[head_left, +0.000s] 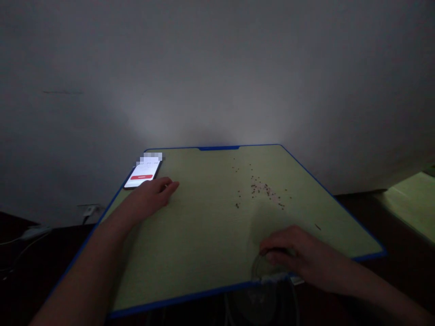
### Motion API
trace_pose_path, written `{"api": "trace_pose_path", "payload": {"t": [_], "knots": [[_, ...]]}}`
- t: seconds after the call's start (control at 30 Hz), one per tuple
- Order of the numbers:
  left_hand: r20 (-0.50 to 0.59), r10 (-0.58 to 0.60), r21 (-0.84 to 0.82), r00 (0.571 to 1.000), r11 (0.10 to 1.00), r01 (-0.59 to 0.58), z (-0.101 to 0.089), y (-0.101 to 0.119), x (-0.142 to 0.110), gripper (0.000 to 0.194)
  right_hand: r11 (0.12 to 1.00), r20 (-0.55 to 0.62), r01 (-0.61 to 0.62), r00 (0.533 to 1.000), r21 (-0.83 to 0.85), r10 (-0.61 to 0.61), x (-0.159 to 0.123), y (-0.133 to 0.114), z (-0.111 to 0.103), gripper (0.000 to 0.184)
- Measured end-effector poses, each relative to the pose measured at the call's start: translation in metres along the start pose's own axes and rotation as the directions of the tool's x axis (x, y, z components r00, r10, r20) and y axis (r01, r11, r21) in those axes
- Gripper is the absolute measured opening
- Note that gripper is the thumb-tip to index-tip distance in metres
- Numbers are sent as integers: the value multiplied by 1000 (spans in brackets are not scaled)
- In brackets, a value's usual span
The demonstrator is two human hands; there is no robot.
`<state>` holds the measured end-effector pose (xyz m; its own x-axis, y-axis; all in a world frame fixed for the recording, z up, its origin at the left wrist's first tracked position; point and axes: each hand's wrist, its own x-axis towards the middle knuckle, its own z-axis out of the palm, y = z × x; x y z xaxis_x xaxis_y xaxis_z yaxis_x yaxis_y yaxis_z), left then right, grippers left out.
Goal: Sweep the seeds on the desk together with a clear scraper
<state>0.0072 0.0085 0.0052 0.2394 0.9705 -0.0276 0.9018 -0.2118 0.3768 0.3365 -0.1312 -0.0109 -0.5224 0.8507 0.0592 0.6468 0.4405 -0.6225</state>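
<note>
My left hand [152,194] lies on the pale green table [204,235], fingers loosely curled and holding nothing, just in front of a lit phone [142,174] at the table's far left corner. My right hand [299,256] rests at the near edge, its fingers curled over the rim of a clear round container [267,270] that sits at the blue edge. Small dark crumbs or seeds [263,190] are scattered over the table's right half, beyond my right hand.
A white wall stands right behind the table. A second green surface [413,206] shows at the far right. Cables and a white plug [34,233] lie on the dark floor to the left.
</note>
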Motion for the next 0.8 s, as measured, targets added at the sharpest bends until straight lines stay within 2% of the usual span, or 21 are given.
{"api": "trace_pose_path", "payload": {"t": [0.3,0.43,0.57,0.67,0.8], "knots": [[15,-13,11,1000,1000,13,2,-4,1,44,999,37,-32,999,-31,33,-16,-4,3,20],[18,-18,-3,1000,1000,18,2,-4,1,44,996,-100,-56,994,-74,49,-23,1,-4,19],[31,-25,-7,999,1000,26,2,-3,1,44,988,-232,-125,968,-93,101,-30,18,-23,21],[47,-40,-15,998,999,41,3,-5,1,44,965,-326,-257,918,-58,225,-35,41,-44,25],[83,-62,-18,995,998,64,3,-8,2,46,878,-443,-478,786,6,431,-37,77,-63,41]]}}
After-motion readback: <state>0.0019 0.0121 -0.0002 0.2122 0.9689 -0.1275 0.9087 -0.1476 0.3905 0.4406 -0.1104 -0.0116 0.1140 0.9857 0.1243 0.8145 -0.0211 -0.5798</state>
